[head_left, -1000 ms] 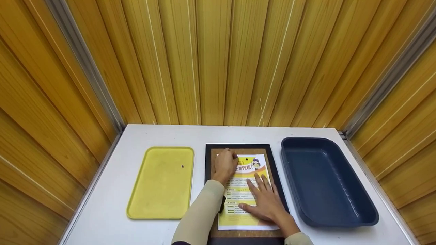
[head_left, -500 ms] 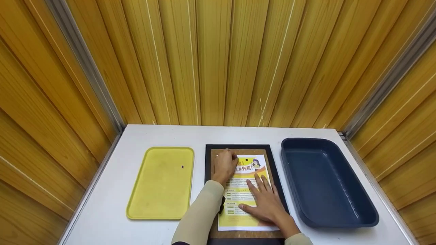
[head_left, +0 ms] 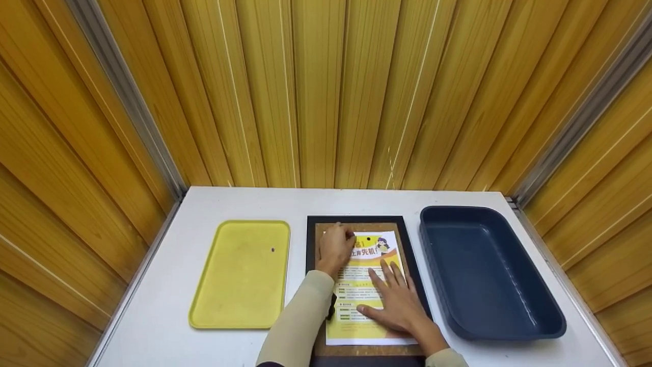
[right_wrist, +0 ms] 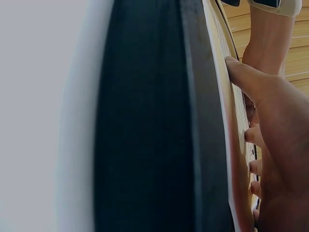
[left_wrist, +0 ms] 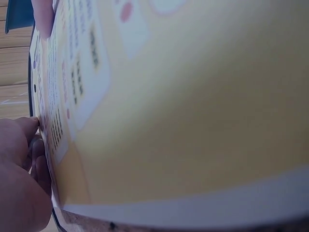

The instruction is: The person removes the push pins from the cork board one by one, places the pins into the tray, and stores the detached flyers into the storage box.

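Observation:
A printed yellow-and-white poster (head_left: 364, 334) lies on a black-framed cork board (head_left: 382, 350). My left hand (head_left: 335, 248) is at the poster's upper left corner with its fingers curled and fingertips down on it. Whatever lies under those fingertips is hidden. In the left wrist view, the left thumb (left_wrist: 30, 124) touches the sheet. A small round black dot (head_left: 369, 238), perhaps a thumbtack head, shows at the poster's top middle. My right hand (head_left: 397, 300) rests spread on the poster's right side, thumb pointing left.
To the left lies a shallow yellow tray (head_left: 239, 290) with one small dark spot (head_left: 273, 250) on it. A deep dark-blue tub (head_left: 489, 285) stands at the right. Wood-patterned walls (head_left: 316, 92) enclose the white table (head_left: 244, 199) at the back and sides.

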`<act>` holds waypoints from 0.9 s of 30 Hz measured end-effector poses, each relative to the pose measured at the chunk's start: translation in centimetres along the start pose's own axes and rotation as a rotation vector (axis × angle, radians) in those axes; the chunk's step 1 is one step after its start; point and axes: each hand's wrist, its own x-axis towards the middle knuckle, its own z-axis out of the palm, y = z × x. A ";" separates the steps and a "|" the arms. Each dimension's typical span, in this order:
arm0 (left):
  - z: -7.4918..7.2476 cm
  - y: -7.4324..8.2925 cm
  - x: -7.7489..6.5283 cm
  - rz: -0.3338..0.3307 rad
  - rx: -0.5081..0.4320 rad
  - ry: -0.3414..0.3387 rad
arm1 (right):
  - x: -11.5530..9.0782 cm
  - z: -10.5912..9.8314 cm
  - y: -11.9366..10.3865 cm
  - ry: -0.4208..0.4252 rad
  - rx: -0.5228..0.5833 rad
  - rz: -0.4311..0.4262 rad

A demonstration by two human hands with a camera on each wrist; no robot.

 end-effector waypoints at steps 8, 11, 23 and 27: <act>-0.1 -0.2 0.2 0.011 -0.029 0.001 | -0.1 0.0 0.0 0.002 -0.003 -0.005; -0.1 -0.3 0.2 0.023 -0.026 0.008 | -0.1 0.0 -0.1 0.001 -0.001 -0.003; 0.2 -0.6 0.3 0.045 -0.058 0.006 | 0.0 -0.1 -0.2 -0.009 -0.006 -0.001; 0.1 -0.7 0.4 0.036 -0.064 0.006 | 0.0 -0.2 -0.2 -0.004 -0.010 -0.003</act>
